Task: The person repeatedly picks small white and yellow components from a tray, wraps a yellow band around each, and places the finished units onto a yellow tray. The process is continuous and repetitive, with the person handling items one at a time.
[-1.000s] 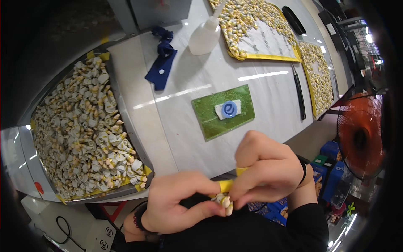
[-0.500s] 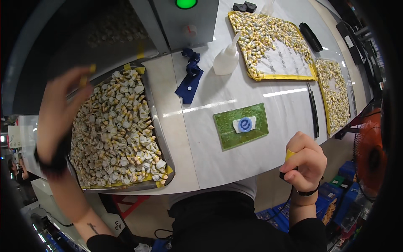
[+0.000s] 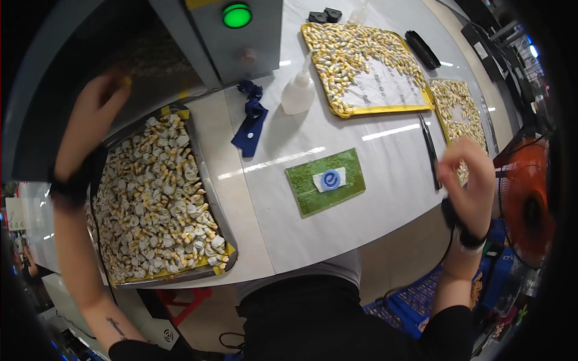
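My left hand [image 3: 101, 103] reaches up beside the dark opening of a grey machine. Its thumb and fingers are apart, with yellow on one fingertip, and nothing shows in them. Below and to its right lies a metal tray [image 3: 226, 225] edged with yellow tape. White and yellow-gold pieces [image 3: 156, 198] lie heaped in it. Over the table's right edge, my right hand [image 3: 472, 180] is bent and smeared by motion; I cannot make out anything in its fingers. A black device [image 3: 449, 213] with a cable sits by that wrist. Mid-table, a green slab [image 3: 300, 198] carries a white patch and a blue disc [image 3: 331, 179].
The machine [image 3: 241, 48] has a lit green button [image 3: 236, 15]. A dark blue strap [image 3: 248, 135] and a white squeeze bottle [image 3: 298, 95] stand nearby. Two trays of small pieces, a yellow-rimmed one [image 3: 385, 111] and another [image 3: 463, 111], occupy the far right. Black tweezers [image 3: 430, 150] and an orange fan [image 3: 530, 198] flank my right hand.
My right hand has moved right and up, away from the table's front edge. My left hand has shifted slightly up toward the machine's dark opening. The whole view has turned a little.
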A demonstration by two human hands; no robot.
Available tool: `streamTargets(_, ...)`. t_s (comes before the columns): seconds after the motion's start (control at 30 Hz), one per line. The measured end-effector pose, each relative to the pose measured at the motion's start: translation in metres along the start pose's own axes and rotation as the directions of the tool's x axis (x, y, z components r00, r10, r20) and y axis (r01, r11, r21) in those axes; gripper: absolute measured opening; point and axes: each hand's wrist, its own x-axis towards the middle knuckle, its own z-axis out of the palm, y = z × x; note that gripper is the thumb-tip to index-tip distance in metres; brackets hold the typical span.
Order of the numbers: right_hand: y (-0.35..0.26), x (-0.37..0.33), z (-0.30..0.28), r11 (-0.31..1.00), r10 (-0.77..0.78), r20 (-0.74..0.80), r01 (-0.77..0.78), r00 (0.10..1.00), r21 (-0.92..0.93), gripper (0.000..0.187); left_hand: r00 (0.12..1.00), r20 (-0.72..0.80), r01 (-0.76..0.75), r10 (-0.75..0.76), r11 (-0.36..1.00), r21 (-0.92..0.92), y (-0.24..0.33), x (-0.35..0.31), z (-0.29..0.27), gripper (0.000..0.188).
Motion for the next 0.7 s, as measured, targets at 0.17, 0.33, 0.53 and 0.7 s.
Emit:
streamTargets(0.17, 0.069, 0.069, -0.004, 0.987, -0.048, 0.141, 0.069, 0.989, -0.146, 0.012, 0.907, 0.301, -0.123, 0.294, 0.869, -0.478, 0.134, -0.084, -0.020, 0.021)
streamTargets(0.33, 0.103, 0.125, 0.057, 0.956, -0.184, 0.261, 0.235, 0.948, -0.178, 0.017, 0.672, 0.524, 0.234, 0.524, 0.521, -0.821, 0.177, -0.136, 0.002, 0.012)
streamTargets(0.53, 0.110, 0.130, 0.068, 0.935, 0.005, 0.265, 0.090, 0.964, -0.344, 0.011, 0.806, 0.558, 0.531, 0.197, 0.178, -0.829, 0.176, -0.171, 0.048, 0.030)
streamTargets(0.7, 0.115, 0.134, 0.077, 0.858, -0.079, 0.261, 0.199, 0.962, -0.473, 0.011, 0.889, 0.426, 0.443, 0.166, -0.082, -0.893, 0.172, -0.180, 0.074, 0.029)
